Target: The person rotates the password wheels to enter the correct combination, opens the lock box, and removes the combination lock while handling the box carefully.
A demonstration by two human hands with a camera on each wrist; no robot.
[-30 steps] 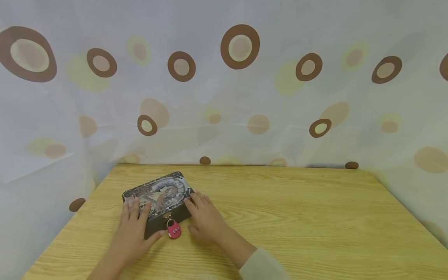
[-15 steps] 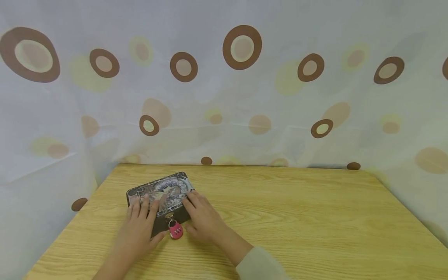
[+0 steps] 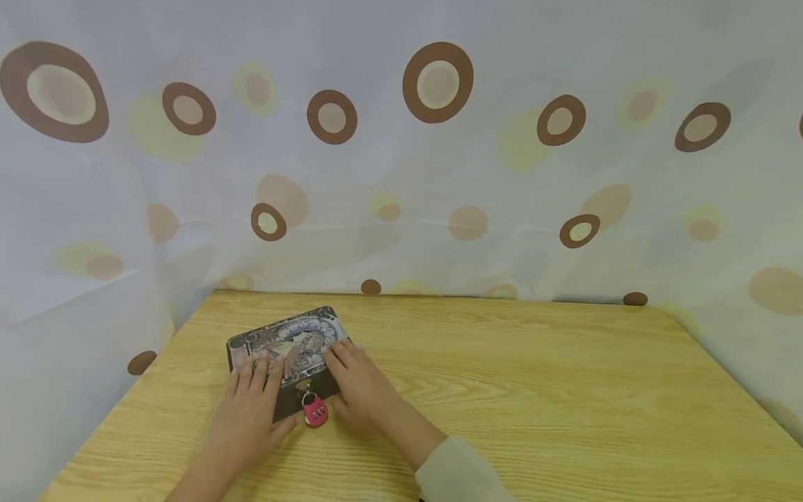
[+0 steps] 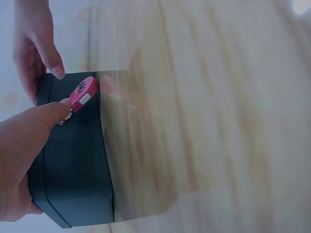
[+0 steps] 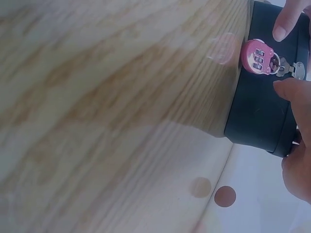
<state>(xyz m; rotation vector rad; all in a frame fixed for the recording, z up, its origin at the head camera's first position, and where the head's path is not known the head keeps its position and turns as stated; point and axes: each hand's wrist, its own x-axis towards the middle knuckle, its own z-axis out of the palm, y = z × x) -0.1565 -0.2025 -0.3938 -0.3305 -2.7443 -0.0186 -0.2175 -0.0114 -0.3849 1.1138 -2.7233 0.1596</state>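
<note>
Box (image 3: 297,354) sat grasped by your left hand (image 3: 247,413) and right hand (image 3: 362,385), one on each side of its pink padlock (image 3: 316,413).

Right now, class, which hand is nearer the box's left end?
Left. The left hand rests at the left end of the box; the right hand rests at its right end.

My head view shows muted, even light; my wrist views look bluish and hazy, the glossy tabletop (image 5: 116,87) reflecting the pink padlock (image 5: 256,57), white glare (image 4: 302,6) bleaching the left one's upper right corner.
</note>
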